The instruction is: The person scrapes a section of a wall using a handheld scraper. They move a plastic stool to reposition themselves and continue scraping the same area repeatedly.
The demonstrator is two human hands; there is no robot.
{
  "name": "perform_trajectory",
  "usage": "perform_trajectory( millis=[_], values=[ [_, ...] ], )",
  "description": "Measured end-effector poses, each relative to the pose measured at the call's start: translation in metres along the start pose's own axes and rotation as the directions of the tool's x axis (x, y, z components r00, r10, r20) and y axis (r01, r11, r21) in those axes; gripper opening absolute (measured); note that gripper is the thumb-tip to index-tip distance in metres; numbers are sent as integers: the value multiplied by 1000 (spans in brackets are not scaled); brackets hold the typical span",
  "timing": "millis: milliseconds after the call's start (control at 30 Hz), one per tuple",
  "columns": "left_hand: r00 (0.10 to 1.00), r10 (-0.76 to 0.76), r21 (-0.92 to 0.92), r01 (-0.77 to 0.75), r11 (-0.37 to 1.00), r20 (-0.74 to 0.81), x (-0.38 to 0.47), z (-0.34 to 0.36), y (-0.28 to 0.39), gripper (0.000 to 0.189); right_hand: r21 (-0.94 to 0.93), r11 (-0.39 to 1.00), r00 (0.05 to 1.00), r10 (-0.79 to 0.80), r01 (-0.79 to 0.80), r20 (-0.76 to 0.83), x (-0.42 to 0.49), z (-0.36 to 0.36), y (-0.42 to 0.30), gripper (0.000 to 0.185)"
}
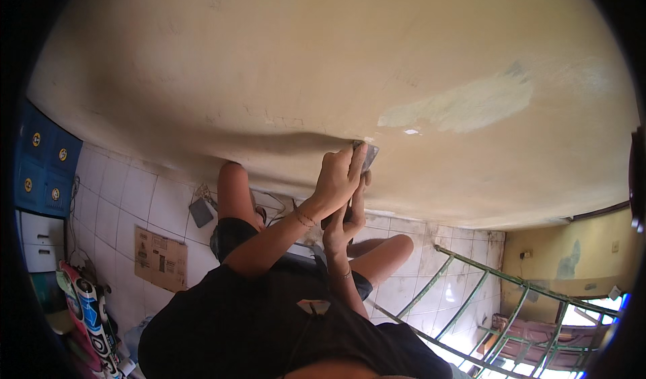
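Note:
Against the painted wall (303,86), my left hand (342,174) grips a flat grey scraper blade (371,157), with a finger laid along it. Just below is my right hand (348,227), palm turned up, its raised fingertips close under the blade. A dark object shows beside the right palm; its shape and whether I hold it are unclear. Right of the blade, the wall carries a small white spot (412,132) and a wide pale patch (469,104). Fine cracks run across the wall to the left.
A flat grey piece (202,213) and a cardboard sheet (160,259) lie on the tiled floor (118,182) at left. Blue drawers (48,162) stand at far left. A green metal ladder (484,273) extends across the lower right. Cables trail near my left foot.

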State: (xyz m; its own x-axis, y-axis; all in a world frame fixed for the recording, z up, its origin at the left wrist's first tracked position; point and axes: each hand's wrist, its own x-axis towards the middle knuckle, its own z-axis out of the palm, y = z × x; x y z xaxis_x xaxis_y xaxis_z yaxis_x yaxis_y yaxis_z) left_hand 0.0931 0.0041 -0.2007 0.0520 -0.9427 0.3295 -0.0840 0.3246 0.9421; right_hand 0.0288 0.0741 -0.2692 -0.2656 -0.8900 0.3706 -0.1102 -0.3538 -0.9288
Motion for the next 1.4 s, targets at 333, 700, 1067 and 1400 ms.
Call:
perform_trajectory(
  millis=[333,700,1067,1400],
  values=[
    [999,-47,-75,47,996,-1,9,4,10,44,-13,999,998,-39,38,-47,4,5,-11,59],
    [996,-93,-97,92,991,-4,0,-1,12,41,-3,1000,1000,-20,20,18,7,3,-15,57],
    [994,-29,-259,54,964,102,-8,1,-13,33,90,990,994,111,-111,5,3,4,3,59],
    [998,-10,-180,22,983,67,2,3,-1,30,3,987,987,-163,163,-14,13,6,-9,55]
  ],
)
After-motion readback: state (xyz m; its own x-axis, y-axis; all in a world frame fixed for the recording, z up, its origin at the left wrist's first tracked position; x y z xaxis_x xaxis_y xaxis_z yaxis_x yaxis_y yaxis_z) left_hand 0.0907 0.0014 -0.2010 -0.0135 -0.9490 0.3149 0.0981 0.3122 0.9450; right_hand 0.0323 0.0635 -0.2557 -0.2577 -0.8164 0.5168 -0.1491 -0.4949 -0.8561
